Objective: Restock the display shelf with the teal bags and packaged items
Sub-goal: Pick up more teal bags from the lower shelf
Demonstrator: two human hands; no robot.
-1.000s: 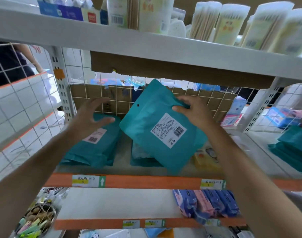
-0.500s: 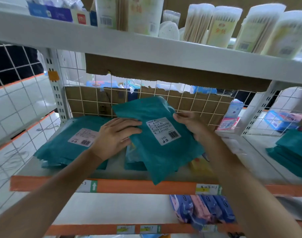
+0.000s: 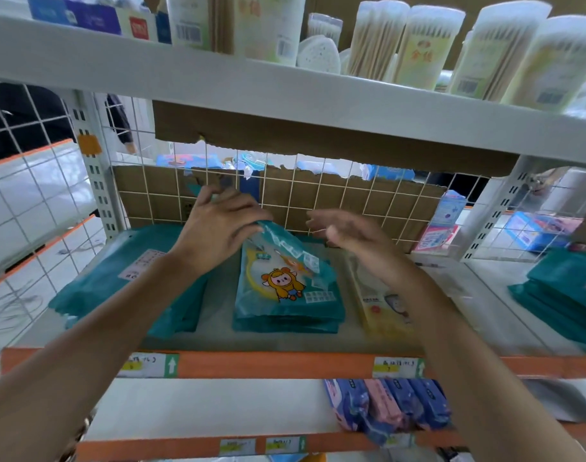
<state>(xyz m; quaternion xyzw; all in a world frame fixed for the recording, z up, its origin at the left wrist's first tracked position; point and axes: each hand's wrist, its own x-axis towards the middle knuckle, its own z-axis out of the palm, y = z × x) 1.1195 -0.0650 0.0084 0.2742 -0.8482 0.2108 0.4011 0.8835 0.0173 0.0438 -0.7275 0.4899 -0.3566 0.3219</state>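
A teal bag with a cartoon figure on its front lies face up on a short stack in the middle of the display shelf. My left hand grips the bag's top edge near the wire back panel. Just right of the bag's top, my right hand hovers with relaxed fingers, holding nothing. A stack of teal bags with white labels lies at the shelf's left, partly under my left forearm. Beside the middle stack on the right lies a yellow packaged item.
More teal bags sit on the neighbouring shelf at right. The wire grid backed with cardboard closes the rear. The upper shelf carries cotton swab tubs. Blue and pink packs stand on the shelf below.
The teal bag was turned over from its label side and laid on the middle stack. My right hand let go of it and drew back; my left hand moved onto its top edge.
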